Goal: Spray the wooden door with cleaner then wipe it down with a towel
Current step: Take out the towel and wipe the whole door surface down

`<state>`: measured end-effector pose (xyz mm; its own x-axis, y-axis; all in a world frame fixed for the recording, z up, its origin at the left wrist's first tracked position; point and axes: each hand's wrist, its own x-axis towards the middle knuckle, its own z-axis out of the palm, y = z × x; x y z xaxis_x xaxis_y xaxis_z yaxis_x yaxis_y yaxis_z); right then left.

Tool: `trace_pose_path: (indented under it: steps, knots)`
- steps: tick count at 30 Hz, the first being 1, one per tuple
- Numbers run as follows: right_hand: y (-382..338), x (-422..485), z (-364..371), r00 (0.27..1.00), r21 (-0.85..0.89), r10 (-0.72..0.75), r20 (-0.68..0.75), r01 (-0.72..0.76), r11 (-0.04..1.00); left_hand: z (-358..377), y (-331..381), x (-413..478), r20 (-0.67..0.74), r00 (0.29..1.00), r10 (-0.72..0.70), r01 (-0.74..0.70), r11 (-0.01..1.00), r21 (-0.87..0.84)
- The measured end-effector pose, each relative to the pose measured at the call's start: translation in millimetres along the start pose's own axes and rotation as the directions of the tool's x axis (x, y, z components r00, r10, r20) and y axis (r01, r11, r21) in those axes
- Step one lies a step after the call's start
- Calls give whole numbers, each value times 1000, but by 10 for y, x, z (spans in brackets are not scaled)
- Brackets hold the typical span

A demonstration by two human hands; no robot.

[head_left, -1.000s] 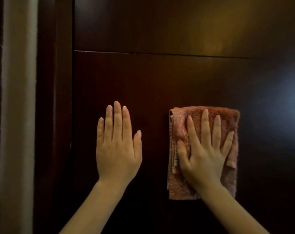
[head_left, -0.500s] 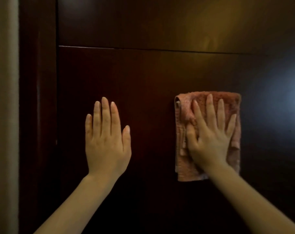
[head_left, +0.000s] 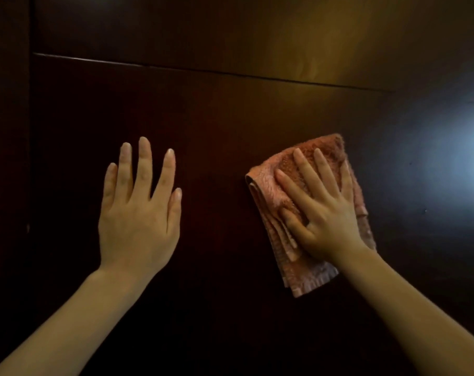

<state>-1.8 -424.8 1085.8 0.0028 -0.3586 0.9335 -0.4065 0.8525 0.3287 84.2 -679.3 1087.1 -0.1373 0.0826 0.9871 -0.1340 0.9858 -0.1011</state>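
A dark, glossy wooden door (head_left: 225,115) fills the head view. A folded pink-orange towel (head_left: 309,272) lies flat against it at centre right, tilted with its top corner leaning right. My right hand (head_left: 320,210) presses the towel to the wood with straight, spread fingers. My left hand (head_left: 139,210) rests flat on the bare door to the left of the towel, fingers straight and slightly spread. No spray bottle is in view.
A horizontal panel groove (head_left: 203,70) crosses the door above both hands. A vertical frame edge (head_left: 31,158) runs down the far left. A bluish light reflection (head_left: 458,164) glows on the door at the right.
The towel has tilted clockwise under my right hand. The view has shifted right, so the pale wall strip at the left is gone. My left hand stays flat on the door.
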Motion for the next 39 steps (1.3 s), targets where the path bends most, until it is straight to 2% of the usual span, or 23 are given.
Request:
trace_pose_path:
  steps: [4,6,8,9,11,13,15,18,21,24,28,34,36,39]
  knots:
    - [-278,-39,77,953,79,296,-62,-291,953,64,303,88,-16,998,64,-65,998,-19]
    - [-470,-138,114,927,85,370,-67,-364,928,124,493,82,-9,995,104,-104,994,-29]
    - [-565,-299,123,948,75,316,-40,-313,947,151,564,69,-2,994,107,-107,994,-24]
    - [-540,-385,112,970,71,241,-23,-239,968,151,561,66,0,994,110,-110,994,-22]
    - [-312,-489,47,999,86,49,19,-50,995,140,527,54,2,993,122,-121,992,-27]
    - [68,-499,-9,999,74,-29,34,27,997,124,515,54,7,992,129,-129,991,-37]
    - [425,-413,-74,990,78,139,26,-140,987,120,529,50,22,992,127,-126,991,-44]
    - [579,-175,-121,861,166,502,80,-508,845,124,531,41,27,993,119,-117,992,-49]
    - [299,-23,-70,777,172,629,36,-625,762,128,544,49,24,993,119,-117,991,-57]
    - [-98,-59,30,816,157,578,-24,-568,808,120,555,55,30,994,110,-108,993,-50]
    - [-408,-191,105,926,65,375,-44,-372,926,108,557,56,47,991,123,-122,992,-40]
    - [33,-172,33,986,57,161,-35,-159,986,71,548,88,87,981,172,-172,985,-14]
    - [152,-147,36,984,63,164,-64,-160,985,63,531,107,97,972,215,-216,976,-4]
    - [249,-85,39,958,118,264,-112,-251,961,50,498,157,95,947,306,-306,952,-16]
